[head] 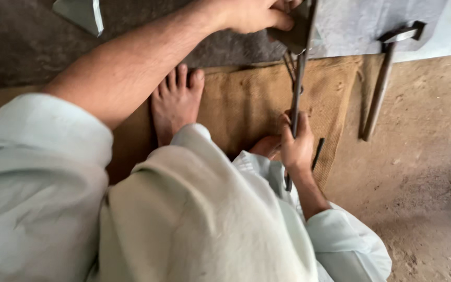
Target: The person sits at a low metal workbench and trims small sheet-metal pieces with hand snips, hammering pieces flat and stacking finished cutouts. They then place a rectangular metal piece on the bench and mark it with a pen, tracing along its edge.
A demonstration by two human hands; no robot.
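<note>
Pale cloth over my knees is filling the foreground while my right hand (297, 149) is gripping long stiff metal shears (297, 89) low on their handles, and my left hand (254, 14) is pinching thin, sharp-edged sheet metal (294, 32) above the burlap mat (246, 99).

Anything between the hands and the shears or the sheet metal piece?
Nothing visible. The right hand is already closed around the long handles of the metal shears, and the left hand grips the sheet metal piece at the blades. The hammer lies apart on the right, off the burlap mat.
</note>
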